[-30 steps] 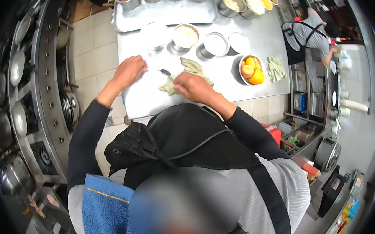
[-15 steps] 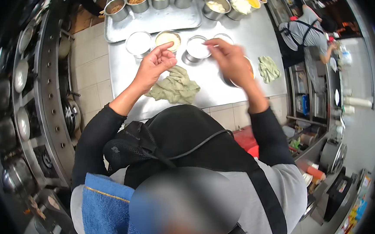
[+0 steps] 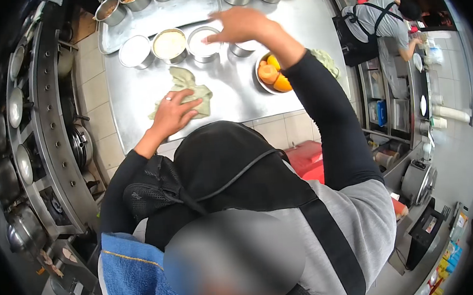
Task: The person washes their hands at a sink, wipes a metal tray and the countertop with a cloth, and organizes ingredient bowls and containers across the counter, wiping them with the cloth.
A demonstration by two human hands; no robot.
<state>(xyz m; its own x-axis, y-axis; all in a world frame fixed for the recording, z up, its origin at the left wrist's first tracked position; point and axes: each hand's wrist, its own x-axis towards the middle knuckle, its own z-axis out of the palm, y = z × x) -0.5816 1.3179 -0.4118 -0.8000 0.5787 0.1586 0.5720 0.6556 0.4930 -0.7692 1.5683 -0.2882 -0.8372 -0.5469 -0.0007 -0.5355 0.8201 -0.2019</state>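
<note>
Left hand onto cloth, corner toward bowl

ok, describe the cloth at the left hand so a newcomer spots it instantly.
Go to the bright metal table, then its near side, left of the middle. A crumpled pale-green cloth lies there. Unlike the similar cloth at the table's right, it has the left hand on it.

Wide head-worn view

Faces forward and steeply down over the apron, near the left hand, the right hand and the table. Stretches, dark at the corners, from the stove at left to a co-worker at right.
</note>
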